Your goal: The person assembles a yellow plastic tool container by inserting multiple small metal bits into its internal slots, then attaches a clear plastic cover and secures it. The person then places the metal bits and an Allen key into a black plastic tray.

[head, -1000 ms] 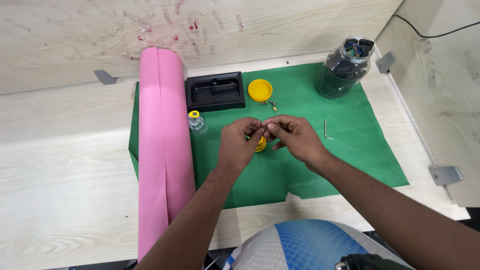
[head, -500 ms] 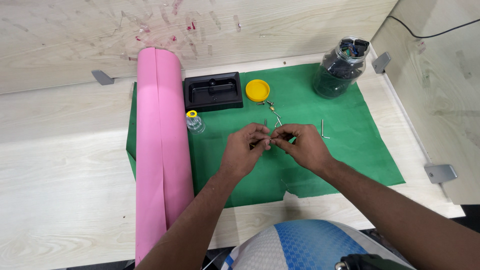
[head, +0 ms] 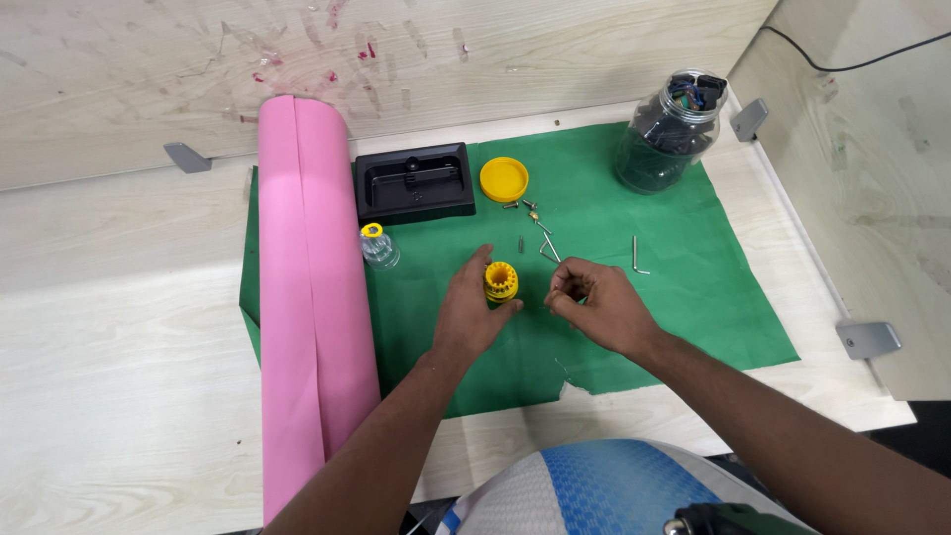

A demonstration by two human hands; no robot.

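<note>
A pale wooden bench (head: 119,327) fills the view, backed at 12 o'clock by a light plywood wall (head: 149,89) smeared with red marks; a second plywood panel (head: 862,188) closes the 3 o'clock side, with a black cable running across its top corner; grey metal brackets sit at the wall's foot and along the right edge. A green mat (head: 693,267) covers the middle of the bench, its near edge torn; a rolled pink sheet (head: 312,297) lies along the mat's 9 o'clock border, running from 12 to 6.

The left hand (head: 471,317) rests on the mat with fingers loosely curled against a yellow ribbed part (head: 500,280) that stands just at its fingertips – touching it, not closed around it; the right hand (head: 599,307) sits just beside at 3 o'clock, fingertips pinched together on something too small to make out.

At 12 o'clock from the hands lie a black plastic tray (head: 413,181) and a yellow lid (head: 504,179), with small screws and bits (head: 535,223) scattered between; a small clear bottle with a yellow cap (head: 377,246) stands at 10 o'clock – just beside the pink roll; an L-shaped hex key (head: 637,255) lies at 2 o'clock; a clear jar of dark parts (head: 676,134) stands farther off at 1 o'clock.
</note>
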